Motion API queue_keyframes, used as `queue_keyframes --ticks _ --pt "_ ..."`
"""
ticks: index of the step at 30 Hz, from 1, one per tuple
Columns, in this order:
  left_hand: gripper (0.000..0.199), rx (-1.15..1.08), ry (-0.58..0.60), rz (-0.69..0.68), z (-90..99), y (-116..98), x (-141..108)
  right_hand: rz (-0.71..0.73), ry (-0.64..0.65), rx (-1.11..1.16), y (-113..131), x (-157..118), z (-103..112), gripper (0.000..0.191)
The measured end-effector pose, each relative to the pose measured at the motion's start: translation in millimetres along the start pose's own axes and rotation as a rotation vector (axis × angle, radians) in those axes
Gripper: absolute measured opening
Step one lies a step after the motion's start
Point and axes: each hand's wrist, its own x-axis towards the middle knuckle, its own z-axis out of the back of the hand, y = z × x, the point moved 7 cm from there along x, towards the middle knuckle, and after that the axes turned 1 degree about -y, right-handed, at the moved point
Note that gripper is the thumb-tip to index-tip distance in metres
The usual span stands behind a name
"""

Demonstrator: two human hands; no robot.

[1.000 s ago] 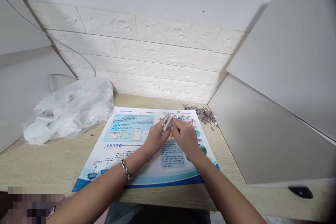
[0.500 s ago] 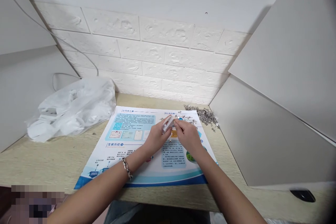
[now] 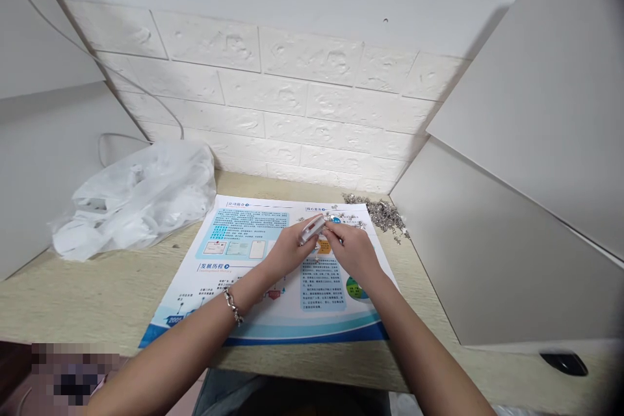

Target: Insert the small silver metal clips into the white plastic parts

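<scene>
Left grip [image 3: 288, 248] is pinching a small white plastic part [image 3: 312, 229]; right grip [image 3: 351, 248] is pressing fingertips onto its end, over the poster [image 3: 244, 253], metal bits [image 3: 383, 213] lying near.

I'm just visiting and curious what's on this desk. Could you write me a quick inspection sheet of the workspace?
Surface: light wooden desk with a printed poster flat on it.
Job's things: small white part, pile of small metal pieces.
Clutter: white plastic bag at left.
Grips: left hand holds the white part; right hand pinches at its end.
Cables: white cable along the wall.
Surroundings: white brick wall, grey panels at right.
</scene>
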Motion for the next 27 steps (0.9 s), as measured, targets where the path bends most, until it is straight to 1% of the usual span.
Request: queue_keyframes --ticks 4,10,15,19,22,27 --pt "0.036 0.008 -0.006 -0.02 -0.3 -1.6 -0.2 -0.019 -0.034 -0.011 1.2 -0.7 -2.3 0.029" --pt "0.035 0.009 -0.031 -0.018 0.6 -0.7 -0.9 -0.075 -0.084 0.053 3.5 -3.6 -2.8 0.029" --pt "0.037 -0.006 -0.036 0.014 -0.1 -3.3 -2.0 -0.11 -0.132 0.102 5.2 -4.8 -1.6 0.031" --pt "0.04 0.004 -0.063 0.048 0.5 -7.1 -3.1 -0.096 -0.17 0.144 4.0 -3.0 0.3 0.033" --pt "0.04 0.002 -0.085 0.072 2.4 -7.2 -3.0 -0.048 -0.148 0.155 4.7 -0.7 1.5 0.033" --pt "0.039 -0.03 -0.064 0.069 3.3 -6.3 -1.5 -0.025 -0.112 0.141 4.6 0.5 2.5 0.034"
